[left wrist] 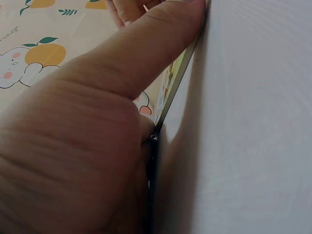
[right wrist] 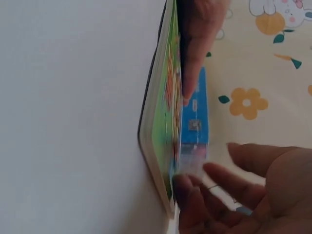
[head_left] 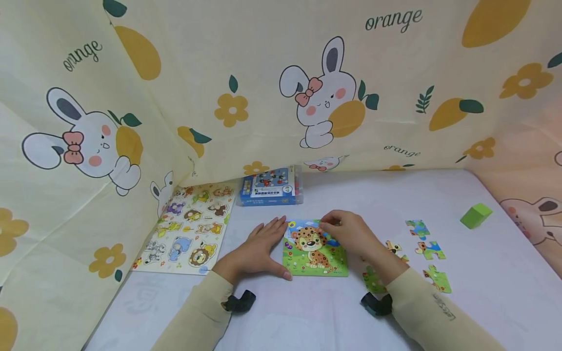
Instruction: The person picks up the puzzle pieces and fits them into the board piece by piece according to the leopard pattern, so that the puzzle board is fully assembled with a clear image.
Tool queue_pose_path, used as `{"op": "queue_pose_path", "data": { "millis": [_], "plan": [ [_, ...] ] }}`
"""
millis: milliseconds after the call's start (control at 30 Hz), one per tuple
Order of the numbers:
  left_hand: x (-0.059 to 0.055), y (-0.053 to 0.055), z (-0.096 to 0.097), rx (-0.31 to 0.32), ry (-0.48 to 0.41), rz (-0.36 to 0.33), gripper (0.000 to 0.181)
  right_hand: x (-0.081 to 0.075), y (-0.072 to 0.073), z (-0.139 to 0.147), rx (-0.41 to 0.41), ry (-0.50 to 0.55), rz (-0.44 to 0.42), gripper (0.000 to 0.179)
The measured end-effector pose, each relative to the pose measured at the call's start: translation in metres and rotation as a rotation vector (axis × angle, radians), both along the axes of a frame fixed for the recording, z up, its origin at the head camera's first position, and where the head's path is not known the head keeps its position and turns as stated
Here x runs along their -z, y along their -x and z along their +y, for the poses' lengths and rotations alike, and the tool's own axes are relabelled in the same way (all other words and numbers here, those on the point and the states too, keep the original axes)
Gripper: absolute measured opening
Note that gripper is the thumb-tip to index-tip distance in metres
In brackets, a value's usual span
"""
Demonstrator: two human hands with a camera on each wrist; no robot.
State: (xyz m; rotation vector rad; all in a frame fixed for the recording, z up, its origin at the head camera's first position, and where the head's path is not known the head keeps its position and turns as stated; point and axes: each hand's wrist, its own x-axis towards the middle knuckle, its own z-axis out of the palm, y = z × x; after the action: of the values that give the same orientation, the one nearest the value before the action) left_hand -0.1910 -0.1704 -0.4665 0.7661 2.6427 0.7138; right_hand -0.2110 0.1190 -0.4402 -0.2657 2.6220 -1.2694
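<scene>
A square jigsaw puzzle [head_left: 313,253] with a spotted leopard cub on green grass lies flat in the middle of the table. My left hand [head_left: 261,248] rests along its left side, fingers stretched out and thumb at the lower left edge. At the upper right corner is my right hand [head_left: 349,231], bent over the puzzle. In the right wrist view its fingertips [right wrist: 187,190] touch near the board's edge, with the thumb apart and no piece visible in the grasp. The right hand hides that corner in the head view.
Several loose puzzle pieces [head_left: 430,250] lie to the right, some partly behind the right forearm. A green block [head_left: 476,216] stands farther right. An animal puzzle board [head_left: 186,229] lies at left, a blue box [head_left: 270,187] at the back. Printed cloth [head_left: 263,58] encloses the table.
</scene>
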Motion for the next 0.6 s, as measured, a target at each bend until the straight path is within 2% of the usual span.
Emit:
{"op": "queue_pose_path", "data": {
  "millis": [133, 333, 600],
  "plan": [
    [0.000, 0.000, 0.000, 0.001, -0.005, -0.001, 0.141, -0.004, -0.002, 0.009, -0.048, 0.028, 0.006, 0.033],
    [0.001, 0.000, 0.000, 0.004, -0.005, 0.003, 0.141, -0.011, -0.010, 0.029, -0.106, 0.156, 0.003, 0.053],
    [0.002, 0.001, 0.000, 0.007, 0.003, 0.010, 0.141, -0.019, -0.018, 0.069, -0.201, 0.308, 0.086, 0.048]
  ]
}}
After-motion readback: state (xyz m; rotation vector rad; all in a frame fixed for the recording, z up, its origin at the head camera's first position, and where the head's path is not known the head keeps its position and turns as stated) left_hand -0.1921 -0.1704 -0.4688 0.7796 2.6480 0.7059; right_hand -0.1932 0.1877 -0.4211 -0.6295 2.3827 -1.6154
